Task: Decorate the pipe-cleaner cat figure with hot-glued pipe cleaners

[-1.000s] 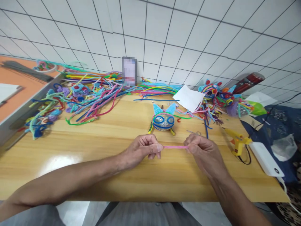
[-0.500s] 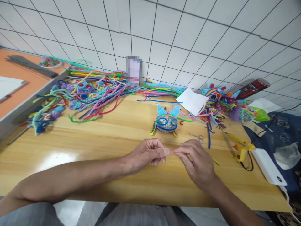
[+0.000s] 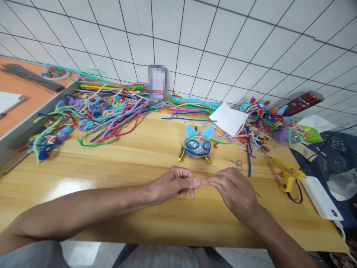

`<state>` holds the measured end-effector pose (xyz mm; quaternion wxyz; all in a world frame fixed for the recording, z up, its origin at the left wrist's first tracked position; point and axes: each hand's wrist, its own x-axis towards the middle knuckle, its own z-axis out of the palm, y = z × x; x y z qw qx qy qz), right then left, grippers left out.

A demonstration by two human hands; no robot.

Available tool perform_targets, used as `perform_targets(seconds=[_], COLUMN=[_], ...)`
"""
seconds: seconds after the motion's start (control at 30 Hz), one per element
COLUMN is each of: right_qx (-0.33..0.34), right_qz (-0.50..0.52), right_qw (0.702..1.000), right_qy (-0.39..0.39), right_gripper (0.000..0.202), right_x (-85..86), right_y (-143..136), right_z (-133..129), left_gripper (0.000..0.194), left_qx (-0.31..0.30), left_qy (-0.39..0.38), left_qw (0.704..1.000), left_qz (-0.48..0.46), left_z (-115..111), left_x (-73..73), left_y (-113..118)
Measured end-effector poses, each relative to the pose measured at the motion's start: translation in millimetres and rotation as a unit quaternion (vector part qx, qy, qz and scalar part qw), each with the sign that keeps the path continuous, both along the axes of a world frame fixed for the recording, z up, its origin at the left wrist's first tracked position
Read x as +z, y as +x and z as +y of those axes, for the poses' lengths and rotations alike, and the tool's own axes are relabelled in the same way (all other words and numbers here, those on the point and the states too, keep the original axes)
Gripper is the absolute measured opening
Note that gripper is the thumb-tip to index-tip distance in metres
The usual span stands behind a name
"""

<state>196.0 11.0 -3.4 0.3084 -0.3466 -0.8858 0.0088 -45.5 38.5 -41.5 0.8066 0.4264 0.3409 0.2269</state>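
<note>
"What's in our grip?"

"Our left hand (image 3: 178,183) and right hand (image 3: 234,191) each pinch a pink pipe cleaner (image 3: 204,181), both grips narrow. Only a short stretch shows between the fingertips, so we can't tell its full length."

"Where are we with the figure (image 3: 198,152)?"

"It stands on the tabletop (image 3: 125,163) at twelve o'clock from that pipe cleaner, well formed, we'd judge: pale blue ears (image 3: 208,131), blue eye rings (image 3: 192,140) and yellow feet (image 3: 208,160) are in place."

"And what isn't done?"

"Our pink piece is apart from it, above bare wood. Whether the figure lacks anything, we can't tell. Scissors (image 3: 238,163) at two o'clock and the glue gun (image 3: 288,175) at three lie unheld."
</note>
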Motion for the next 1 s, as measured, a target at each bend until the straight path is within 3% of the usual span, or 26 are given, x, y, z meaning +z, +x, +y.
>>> perform_targets(seconds=[0.17, 0.33, 0.57, 0.67, 0.83, 1.0], right_qx=[0.011, -0.017, -0.04, -0.095, -0.202, -0.186], right_qz=[-0.015, -0.014, 0.041, 0.089, 0.228, 0.285], right_qw=[1.0, 1.0, 0.997, 0.988, 0.921, 0.857], right_qy=[-0.025, -0.002, -0.055, -0.078, -0.243, -0.386], right_gripper=[0.025, 0.019, 0.019, 0.01, 0.018, 0.036], right_x=[2.0, 0.0, -1.6, -4.6, -8.3, -9.0], right_y=[15.1, 23.9, 16.3, 21.0, 27.3, 19.2], right_z=[1.3, 6.9, 13.6, 16.9, 18.1, 18.2], left_gripper=[0.06, 0.063, 0.06, 0.058, 0.054, 0.055], left_qx=[-0.021, -0.026, 0.024, 0.033, 0.053, 0.042], left_qy=[-0.008, -0.029, -0.03, -0.026, -0.008, 0.011], left_qw=[0.999, 0.999, 0.999, 0.999, 0.998, 0.999], left_qz=[0.023, 0.034, 0.016, 0.006, -0.025, -0.006], left_z=[3.3, 6.8, 9.4, 9.8, 9.4, 9.9], left_x=[1.0, 2.3, 4.3, 2.0, -4.6, -10.0], left_y=[-2.9, -4.4, 1.0, -0.7, -5.7, -5.0])
